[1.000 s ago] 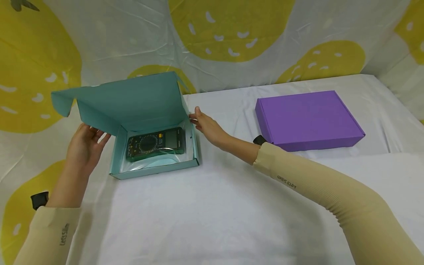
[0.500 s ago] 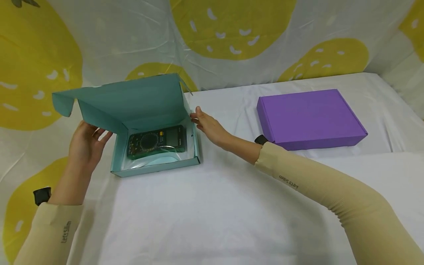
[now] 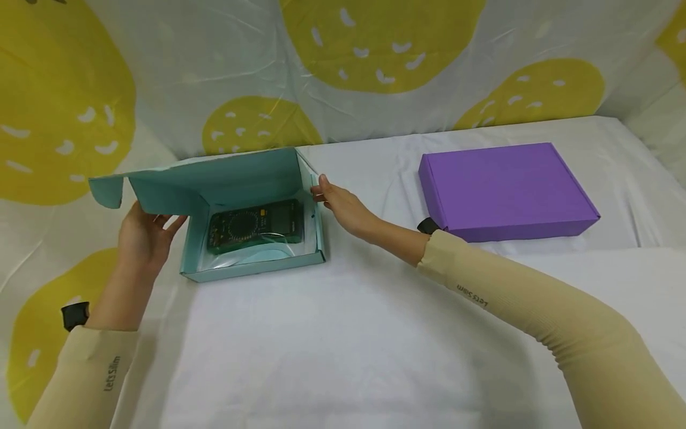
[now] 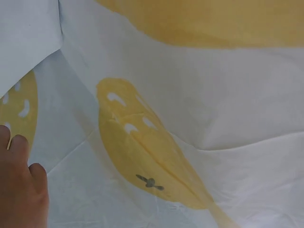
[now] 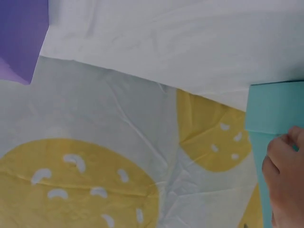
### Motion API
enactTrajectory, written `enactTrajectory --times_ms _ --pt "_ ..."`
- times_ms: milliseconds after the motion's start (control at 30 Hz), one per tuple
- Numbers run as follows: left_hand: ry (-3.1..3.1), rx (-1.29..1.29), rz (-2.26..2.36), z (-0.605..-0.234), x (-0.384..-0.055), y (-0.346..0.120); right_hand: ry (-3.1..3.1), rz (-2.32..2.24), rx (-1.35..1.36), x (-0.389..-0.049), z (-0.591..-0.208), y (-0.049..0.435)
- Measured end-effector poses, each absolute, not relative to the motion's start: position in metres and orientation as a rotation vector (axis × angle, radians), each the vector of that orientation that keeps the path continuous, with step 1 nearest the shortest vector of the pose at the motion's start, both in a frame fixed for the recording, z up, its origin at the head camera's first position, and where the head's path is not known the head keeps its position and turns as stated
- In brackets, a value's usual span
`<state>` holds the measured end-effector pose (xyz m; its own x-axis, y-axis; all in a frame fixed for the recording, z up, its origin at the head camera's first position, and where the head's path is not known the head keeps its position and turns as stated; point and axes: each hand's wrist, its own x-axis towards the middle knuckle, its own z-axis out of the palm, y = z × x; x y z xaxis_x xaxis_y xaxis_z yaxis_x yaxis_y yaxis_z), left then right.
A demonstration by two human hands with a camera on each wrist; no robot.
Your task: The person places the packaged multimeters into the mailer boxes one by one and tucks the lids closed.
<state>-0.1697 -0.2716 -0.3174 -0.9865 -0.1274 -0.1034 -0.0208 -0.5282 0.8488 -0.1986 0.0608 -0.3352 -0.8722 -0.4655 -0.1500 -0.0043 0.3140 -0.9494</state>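
Observation:
A teal cardboard box (image 3: 252,271) sits at the left of the white table, its lid (image 3: 236,173) raised at a slant. Inside lies a dark multimeter (image 3: 254,226) with a green edge, partly under clear plastic wrap. My left hand (image 3: 142,238) touches the lid's left side flap; some fingers are hidden behind it. At the box's right side, the fingers of my right hand (image 3: 345,208) touch the side near the lid's edge, thumb pointing up. The right wrist view shows this hand (image 5: 287,180) against the teal box (image 5: 275,107).
A purple cardboard box (image 3: 509,190) lies closed on the right of the table. Behind the table hangs a white cloth (image 3: 370,119) with yellow printed shapes. White cloth (image 3: 348,345) covers the tabletop in front of both boxes.
The teal lid has tilted down toward the box, hiding more of its inside. My left hand has shifted slightly right with the lid's side flap; my right hand stays by the box's right side.

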Motion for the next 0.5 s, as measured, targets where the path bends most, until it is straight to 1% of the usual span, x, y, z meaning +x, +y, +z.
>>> enactTrajectory --times_ms 267,500 --pt "-1.493 0.234 -2.672 -0.325 -0.166 -0.270 2.238 -1.498 -0.383 -0.198 -0.337 0.063" --pt "-1.514 0.149 -2.701 -0.330 -0.165 -0.271 2.234 -1.498 -0.317 -0.198 -0.339 0.064"
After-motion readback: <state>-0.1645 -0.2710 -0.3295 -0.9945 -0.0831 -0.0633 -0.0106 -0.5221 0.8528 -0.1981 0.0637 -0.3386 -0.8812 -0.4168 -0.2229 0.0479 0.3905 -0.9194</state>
